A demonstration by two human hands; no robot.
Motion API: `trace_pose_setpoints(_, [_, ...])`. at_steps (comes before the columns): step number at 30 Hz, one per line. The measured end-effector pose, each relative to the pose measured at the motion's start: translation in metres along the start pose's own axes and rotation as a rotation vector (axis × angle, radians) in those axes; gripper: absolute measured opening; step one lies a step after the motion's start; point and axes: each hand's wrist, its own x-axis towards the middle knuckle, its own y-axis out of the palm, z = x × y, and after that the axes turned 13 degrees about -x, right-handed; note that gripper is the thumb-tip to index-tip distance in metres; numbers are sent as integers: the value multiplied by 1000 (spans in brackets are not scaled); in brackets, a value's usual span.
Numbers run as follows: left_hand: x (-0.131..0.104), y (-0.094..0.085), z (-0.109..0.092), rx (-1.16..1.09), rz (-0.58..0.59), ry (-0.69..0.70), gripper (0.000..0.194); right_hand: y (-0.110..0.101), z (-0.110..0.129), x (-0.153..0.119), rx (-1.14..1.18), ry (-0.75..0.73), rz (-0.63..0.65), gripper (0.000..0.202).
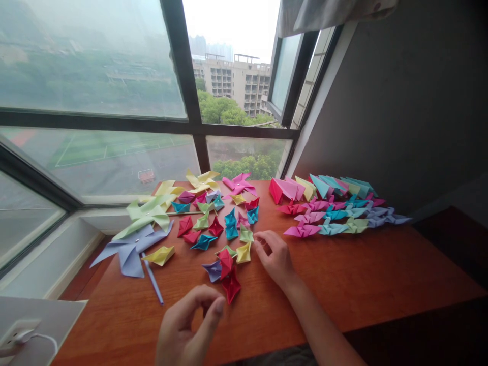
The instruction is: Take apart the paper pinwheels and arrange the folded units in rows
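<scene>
- while the right hand [276, 254] was positioned at the right side of the paper boats, its thumb and index finger were curled, slightly parted, with nothing visible between them.
- fingertips of that hand were at the edge of the light green boat [246, 234]; contact could not be determined.
- the left hand [190, 325] was loosely curled near the red boat [231, 285], at the cluster's near end; no held item was visible, and whether its fingertips met could not be determined.
- the boats were grouped about mid-table, with the yellow boat [160, 255] apart, beside the blue pinwheel [137, 245].
- one blade of that pinwheel reached past the left edge of the table [362, 274].
- paper cranes [335, 229] lay in rows at the right, in front of the paper planes [290, 189].
- a strip of wood ran between boats and cranes; a wider wood surface extended from the right forearm toward the right edge.
</scene>
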Motion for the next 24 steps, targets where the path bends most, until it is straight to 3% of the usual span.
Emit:
trace_pose_setpoints(4, [20, -2, 17, 292, -5, 151, 18, 4, -2, -2, -64, -49, 27, 16])
trace_pose_setpoints(10, [16, -2, 38, 388, 41, 222, 16, 7, -5, -1, -99, -59, 25, 16])
trace_pose_setpoints(19, [22, -3, 38, 347, 133, 121, 21, -4, 6, 1, -20, 26, -140, 16])
trace_pose_setpoints(24, [22, -4, 36, 314, 155, 85, 22, -23, 8, -18, -67, 45, -200, 17])
